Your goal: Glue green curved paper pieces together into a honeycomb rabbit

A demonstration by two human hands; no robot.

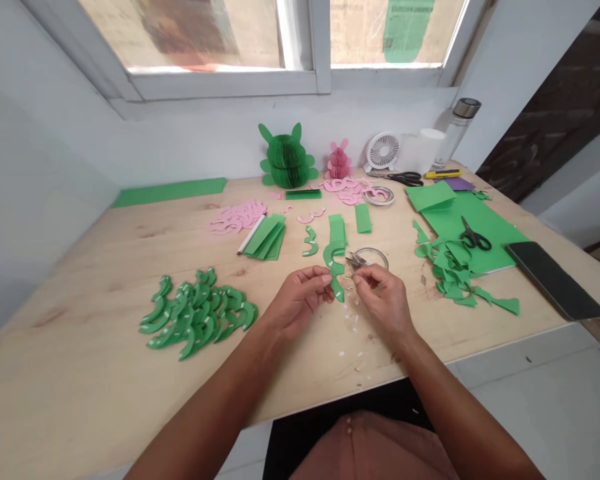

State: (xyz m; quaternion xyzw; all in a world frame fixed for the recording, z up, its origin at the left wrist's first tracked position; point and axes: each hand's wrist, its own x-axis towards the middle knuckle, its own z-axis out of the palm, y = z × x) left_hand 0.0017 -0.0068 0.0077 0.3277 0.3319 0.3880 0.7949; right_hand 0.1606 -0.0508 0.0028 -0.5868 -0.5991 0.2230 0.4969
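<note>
Between the thumb and fingers of my left hand (307, 292) is a curved green paper cutout (337, 287) with small white strips stuck on it. My right hand (383, 297) is just to the right of the cutout, thumb and fingers pinched together; whatever is between them is too small to make out. Right above those fingertips shows a small metal tool (356, 261), partly hidden, beside a tape roll (377, 252). Small white scraps (355, 323) lie on the table below the hands. A folded green paper strip (337, 228) lies beyond the cutout.
A heap of green cutouts (200, 313) lies left. Pink cutouts (240, 217), a green honeycomb figure (287, 160) and a pink one (339, 162) are farther back. Right are green offcuts (450, 267), black scissors (475, 235), a phone (555, 280), a fan (383, 151) and a bottle (455, 130).
</note>
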